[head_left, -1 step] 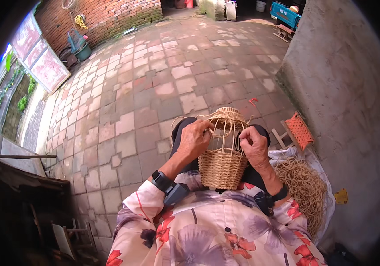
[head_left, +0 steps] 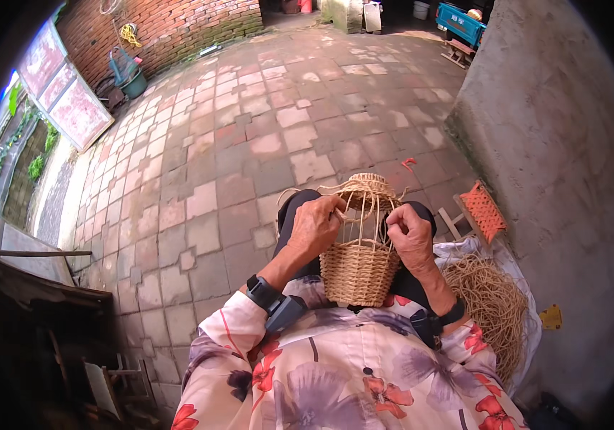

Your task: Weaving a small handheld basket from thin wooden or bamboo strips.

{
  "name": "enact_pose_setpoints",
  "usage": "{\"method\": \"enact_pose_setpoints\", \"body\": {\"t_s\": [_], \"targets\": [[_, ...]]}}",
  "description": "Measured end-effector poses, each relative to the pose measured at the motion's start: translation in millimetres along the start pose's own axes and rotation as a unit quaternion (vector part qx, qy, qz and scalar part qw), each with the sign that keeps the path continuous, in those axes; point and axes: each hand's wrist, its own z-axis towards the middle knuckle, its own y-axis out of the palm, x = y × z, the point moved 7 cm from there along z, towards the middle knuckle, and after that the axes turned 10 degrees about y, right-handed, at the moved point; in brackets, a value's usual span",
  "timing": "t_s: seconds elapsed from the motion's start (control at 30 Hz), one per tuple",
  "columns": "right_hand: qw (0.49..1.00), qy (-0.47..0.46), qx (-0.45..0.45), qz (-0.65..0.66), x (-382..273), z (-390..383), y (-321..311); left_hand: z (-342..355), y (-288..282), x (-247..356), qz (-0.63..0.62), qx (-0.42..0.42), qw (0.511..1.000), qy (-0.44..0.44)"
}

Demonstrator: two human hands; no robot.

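Observation:
A straw-coloured woven basket (head_left: 359, 276) rests between my knees, its lower part densely woven, with open upright strands above and a round woven piece (head_left: 369, 183) trailing loose cord at the top. My left hand (head_left: 315, 228) is closed on strands at the upper left of the open section. My right hand (head_left: 411, 238) is at the right side of those uprights, fingers curled in a pinch; what it holds is too small to make out.
A white sack of loose cord (head_left: 482, 315) lies at my right, by an orange woven stool (head_left: 480, 211) and a concrete wall (head_left: 550, 158). The paved yard (head_left: 228, 136) runs to a brick wall (head_left: 156, 29). Dark furniture (head_left: 106, 380) stands at lower left.

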Motion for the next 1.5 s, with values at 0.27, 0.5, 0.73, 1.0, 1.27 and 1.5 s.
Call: {"method": "enact_pose_setpoints", "body": {"t_s": [0.27,0.5,0.73,1.0,1.27,1.5], "targets": [[1.0,-0.011,0.011,-0.024,4.6,1.3,-0.4,-50.0,-10.8,-46.1,-0.191,0.005,0.957,-0.219],[0.996,-0.061,0.008,-0.059,-10.2,2.6,4.6,-83.8,-47.3,-88.1,0.004,0.112,0.948,-0.298],[0.999,-0.032,0.014,-0.038,-0.8,1.5,-1.1,-35.7,-51.4,-34.4,0.101,0.038,0.994,-0.001],[0.999,-0.032,0.006,-0.009,-1.5,-0.4,2.0,-12.5,-26.7,2.6,0.056,0.002,0.998,0.036],[1.0,-0.023,0.0,-0.002,2.2,-1.3,-0.9,-108.6,-108.4,-134.1,0.267,0.023,0.917,-0.294],[1.0,-0.001,-0.005,-0.027,6.4,-0.5,-1.3,-42.4,-60.1,-48.5,0.024,0.026,0.996,-0.079]]}}
